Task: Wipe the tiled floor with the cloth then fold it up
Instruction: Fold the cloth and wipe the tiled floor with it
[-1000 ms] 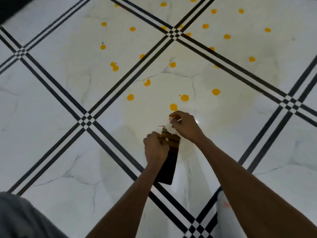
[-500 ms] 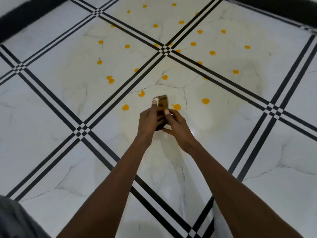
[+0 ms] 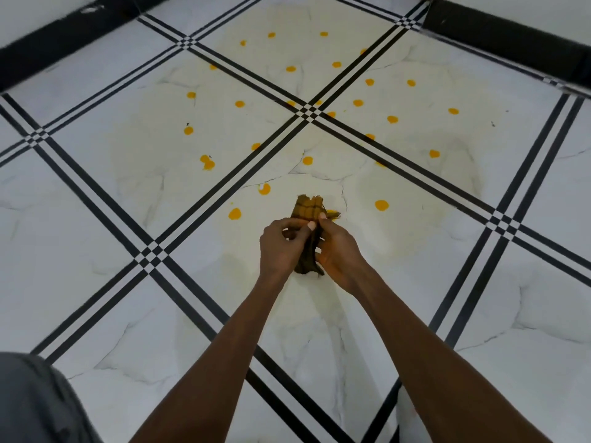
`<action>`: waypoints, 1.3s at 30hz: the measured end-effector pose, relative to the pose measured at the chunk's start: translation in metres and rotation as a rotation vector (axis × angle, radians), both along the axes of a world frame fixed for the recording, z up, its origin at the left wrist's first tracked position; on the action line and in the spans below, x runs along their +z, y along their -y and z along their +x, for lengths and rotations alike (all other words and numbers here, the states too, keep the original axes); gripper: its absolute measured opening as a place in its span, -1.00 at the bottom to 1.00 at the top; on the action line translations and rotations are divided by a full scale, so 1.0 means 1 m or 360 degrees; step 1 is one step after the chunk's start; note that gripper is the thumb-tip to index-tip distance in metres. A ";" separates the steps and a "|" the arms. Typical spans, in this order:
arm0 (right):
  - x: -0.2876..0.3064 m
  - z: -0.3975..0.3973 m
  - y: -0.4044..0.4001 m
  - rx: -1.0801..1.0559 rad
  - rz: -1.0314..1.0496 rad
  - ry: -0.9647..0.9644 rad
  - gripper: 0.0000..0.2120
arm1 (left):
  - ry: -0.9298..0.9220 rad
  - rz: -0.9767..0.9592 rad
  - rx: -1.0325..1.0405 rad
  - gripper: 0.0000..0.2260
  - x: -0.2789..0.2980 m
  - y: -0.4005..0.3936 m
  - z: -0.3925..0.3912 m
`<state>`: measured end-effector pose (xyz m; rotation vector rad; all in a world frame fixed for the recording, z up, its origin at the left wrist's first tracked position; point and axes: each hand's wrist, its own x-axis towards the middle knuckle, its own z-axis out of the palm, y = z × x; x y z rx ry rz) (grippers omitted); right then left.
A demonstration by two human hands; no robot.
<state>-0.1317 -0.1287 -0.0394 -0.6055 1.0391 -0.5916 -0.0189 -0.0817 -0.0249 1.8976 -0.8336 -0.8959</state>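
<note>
Both hands met in front of the person, above the glossy white marble-patterned tiled floor with its crossing black double stripes. The left hand had its fingers curled and its thumb pressed against a small, bunched dark brown cloth with yellowish check lines; the right hand gripped the same cloth from the other side, fingers wrapped round its lower part. The cloth stood upright between the two hands, its checked upper end fanned out above the fingertips and its darker lower end poking out below the palms. It was held clear of the floor, just over the tile nearest the person. Round orange-yellow spots lay scattered over the tiles beyond the hands, one spot near the left of the cloth, within a pale yellowish smeared patch on the tiles. A black skirting strip ran along the far edge of the floor. Grey fabric showed at the lower left corner.
</note>
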 end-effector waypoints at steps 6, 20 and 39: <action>-0.010 -0.009 0.003 0.0030 0.0005 -0.0027 -0.61 | 0.0008 -0.0068 -0.0007 -0.78 -0.005 0.000 -0.008; -0.004 -0.062 0.018 -0.0169 -0.0031 -0.0161 -0.66 | -0.0465 0.0020 0.0257 -0.76 -0.010 0.018 0.013; 0.030 -0.058 0.043 0.0727 -0.1439 -0.1900 -0.66 | -0.0347 0.0080 0.0107 -0.87 -0.052 -0.002 0.016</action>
